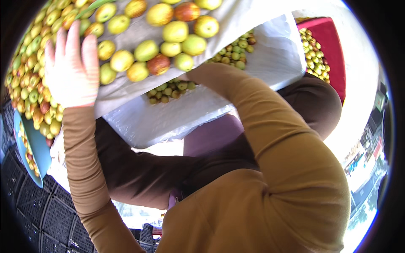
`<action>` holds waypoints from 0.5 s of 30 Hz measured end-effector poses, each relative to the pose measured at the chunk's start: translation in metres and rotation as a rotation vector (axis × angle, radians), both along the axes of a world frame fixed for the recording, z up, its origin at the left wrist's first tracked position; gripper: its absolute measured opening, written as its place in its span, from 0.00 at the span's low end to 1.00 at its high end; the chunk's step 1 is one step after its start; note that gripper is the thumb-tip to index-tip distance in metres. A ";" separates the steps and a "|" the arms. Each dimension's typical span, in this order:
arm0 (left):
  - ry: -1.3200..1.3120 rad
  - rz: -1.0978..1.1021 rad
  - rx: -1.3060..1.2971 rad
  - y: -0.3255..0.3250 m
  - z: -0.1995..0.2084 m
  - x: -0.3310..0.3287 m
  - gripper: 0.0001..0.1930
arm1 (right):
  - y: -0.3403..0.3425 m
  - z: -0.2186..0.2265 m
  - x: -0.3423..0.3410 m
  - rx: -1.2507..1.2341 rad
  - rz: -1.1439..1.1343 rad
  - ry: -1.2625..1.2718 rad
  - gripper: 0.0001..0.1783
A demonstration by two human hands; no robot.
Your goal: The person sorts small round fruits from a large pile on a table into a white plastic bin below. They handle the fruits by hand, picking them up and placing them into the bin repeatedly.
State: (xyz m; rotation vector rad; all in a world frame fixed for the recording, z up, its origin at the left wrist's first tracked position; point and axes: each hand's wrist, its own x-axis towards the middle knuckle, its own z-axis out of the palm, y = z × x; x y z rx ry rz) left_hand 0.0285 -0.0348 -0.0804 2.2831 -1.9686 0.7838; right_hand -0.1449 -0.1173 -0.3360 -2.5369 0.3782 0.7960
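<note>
Left: heap of small round yellow-green, red-blushed fruit (31, 78) on pale grey cloth (126, 41); the person's left hand (72, 71) wide, fingers spread at its edge, nothing gripped
Fruit probably light, firm, slick, bruisable; best cupped round the middle
Right: right hand (184, 77) mostly under cloth, grip cannot be told; more fruit in white plastic-lined tray (145, 120) below

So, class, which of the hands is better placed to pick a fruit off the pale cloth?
Probably the left: the left hand is open, right beside loose fruits on the cloth. The right hand is mostly hidden at the cloth's near edge.
</note>
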 end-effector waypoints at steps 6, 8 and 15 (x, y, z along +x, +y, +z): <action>-0.070 -0.086 0.098 -0.012 -0.001 0.004 0.18 | 0.067 -0.019 0.031 0.027 -0.038 -0.200 0.35; -0.012 0.087 0.057 0.022 0.010 0.008 0.21 | 0.106 -0.014 0.042 -0.102 0.177 -0.296 0.34; 0.025 0.086 0.097 -0.009 -0.008 0.003 0.23 | 0.107 -0.050 0.076 0.100 0.470 -0.220 0.23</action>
